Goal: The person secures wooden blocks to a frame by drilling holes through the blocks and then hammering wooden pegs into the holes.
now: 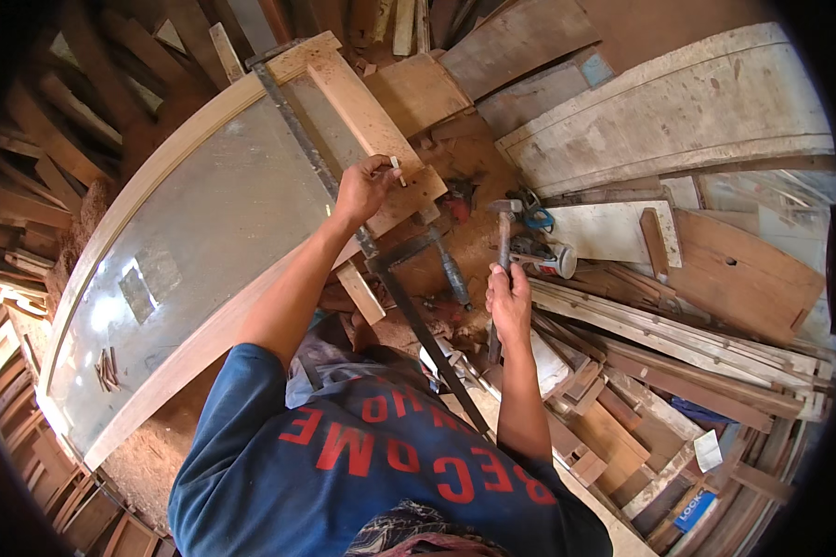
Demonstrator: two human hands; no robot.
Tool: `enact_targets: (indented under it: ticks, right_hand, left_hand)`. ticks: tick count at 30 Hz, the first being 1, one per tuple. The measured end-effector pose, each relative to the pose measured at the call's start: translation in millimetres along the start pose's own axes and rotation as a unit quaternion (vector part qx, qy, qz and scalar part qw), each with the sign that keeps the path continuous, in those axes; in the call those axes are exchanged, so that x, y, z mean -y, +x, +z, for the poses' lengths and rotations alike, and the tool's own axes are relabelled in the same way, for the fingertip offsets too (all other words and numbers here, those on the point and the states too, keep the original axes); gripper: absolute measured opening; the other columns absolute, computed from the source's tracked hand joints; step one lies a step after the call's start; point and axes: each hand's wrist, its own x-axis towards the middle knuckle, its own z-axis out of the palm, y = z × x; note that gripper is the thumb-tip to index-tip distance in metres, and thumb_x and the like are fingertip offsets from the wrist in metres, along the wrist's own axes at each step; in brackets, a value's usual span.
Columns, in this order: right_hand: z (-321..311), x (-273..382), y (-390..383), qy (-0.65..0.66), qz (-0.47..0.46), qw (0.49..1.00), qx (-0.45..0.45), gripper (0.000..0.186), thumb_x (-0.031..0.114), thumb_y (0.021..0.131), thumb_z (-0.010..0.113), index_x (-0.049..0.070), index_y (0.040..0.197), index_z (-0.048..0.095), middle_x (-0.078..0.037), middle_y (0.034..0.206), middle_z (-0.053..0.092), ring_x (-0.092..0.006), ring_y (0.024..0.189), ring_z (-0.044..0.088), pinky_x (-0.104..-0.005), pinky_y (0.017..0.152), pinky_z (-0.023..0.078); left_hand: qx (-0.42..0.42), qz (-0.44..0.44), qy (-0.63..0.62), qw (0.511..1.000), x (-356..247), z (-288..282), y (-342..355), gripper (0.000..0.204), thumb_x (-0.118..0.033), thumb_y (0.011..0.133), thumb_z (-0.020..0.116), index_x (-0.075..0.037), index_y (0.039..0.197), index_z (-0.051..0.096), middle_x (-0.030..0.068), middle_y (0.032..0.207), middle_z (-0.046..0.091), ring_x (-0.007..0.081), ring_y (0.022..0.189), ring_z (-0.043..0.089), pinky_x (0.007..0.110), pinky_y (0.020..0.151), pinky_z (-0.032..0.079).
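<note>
My left hand [366,191] is closed in a pinch on a small pale peg [397,167], which stands up from the near end of a wooden rail [362,102]. Whether the peg sits in the wood or only touches it is too small to tell. My right hand [509,299] grips a hammer [503,223] by its handle, with the head up, off to the right and apart from the wood. The rail is part of a large wooden frame [172,139] around a grey, shiny panel [214,204]. A long metal bar clamp [297,130] crosses the frame beside my left hand.
The clamp's screw handle [453,271] juts out between my hands. Several thin sticks [107,369] lie on the panel. On the right are a white bucket [559,260], a blue-handled tool [539,220] and stacked boards [659,325]. Planks [65,111] crowd the far left.
</note>
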Motion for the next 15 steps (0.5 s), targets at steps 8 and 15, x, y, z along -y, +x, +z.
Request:
enact_targets:
  ticks: [8, 15]
  right_hand:
    - [-27, 11, -5, 0.080, 0.029, 0.996, -0.003, 0.020, 0.022, 0.107, 0.058, 0.003, 0.115, 0.060, 0.002, 0.079, 0.053, -0.0047, 0.059, 0.047, -0.0228, 0.049, 0.038]
    - [0, 34, -4, 0.016, -0.066, 0.995, 0.074, 0.027, 0.019, 0.109, 0.054, 0.006, 0.134, 0.056, 0.003, 0.075, 0.051, -0.0021, 0.057, 0.044, -0.0206, 0.050, 0.038]
  left_hand:
    - [-0.007, 0.035, 0.094, 0.995, 5, 24, 8, 0.017, -0.016, 0.096, 0.068, -0.001, 0.104, 0.071, 0.0240, 0.088, 0.069, 0.0390, 0.078, 0.067, 0.044, 0.072, 0.052]
    - [0.003, 0.227, 0.149, 0.962, 10, 27, 4, 0.013, -0.008, 0.092, 0.068, -0.002, 0.103, 0.071, 0.0210, 0.095, 0.071, 0.0431, 0.095, 0.066, 0.046, 0.084, 0.053]
